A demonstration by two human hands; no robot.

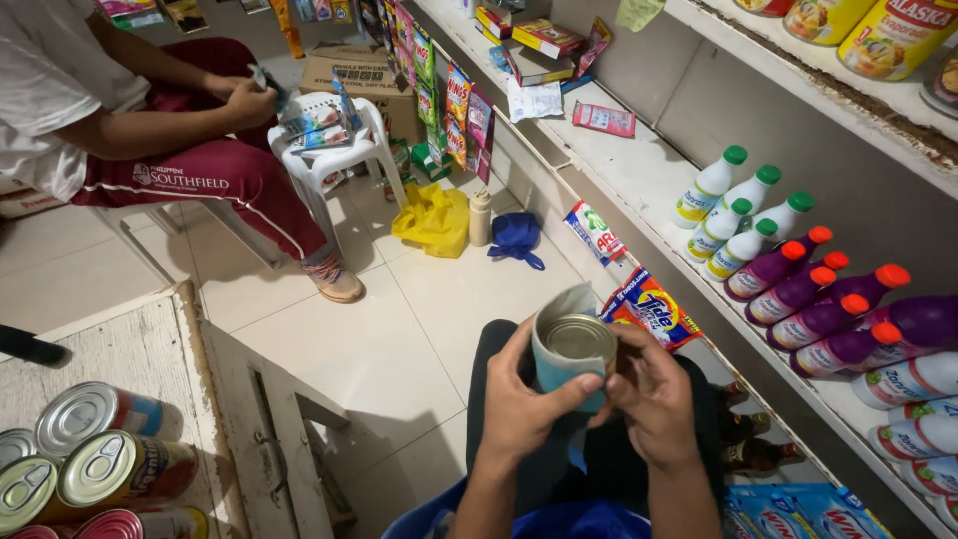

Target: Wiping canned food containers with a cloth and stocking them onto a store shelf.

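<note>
Gripping a tin can (pixel 577 344) wrapped in a blue cloth (pixel 555 374), the left hand (pixel 521 399) is clasping its side from the left, thumb lying across the cloth. The right hand (pixel 654 394) is closing on the can's right side, fingers curled against it. The can is sitting upright above the person's lap, its metal top facing the camera. More cans (pixel 95 459) are lying on the wooden bench (pixel 150 344) at lower left. Purple bottles (pixel 813 314) are standing on the shelf (pixel 639 170) to the right.
</note>
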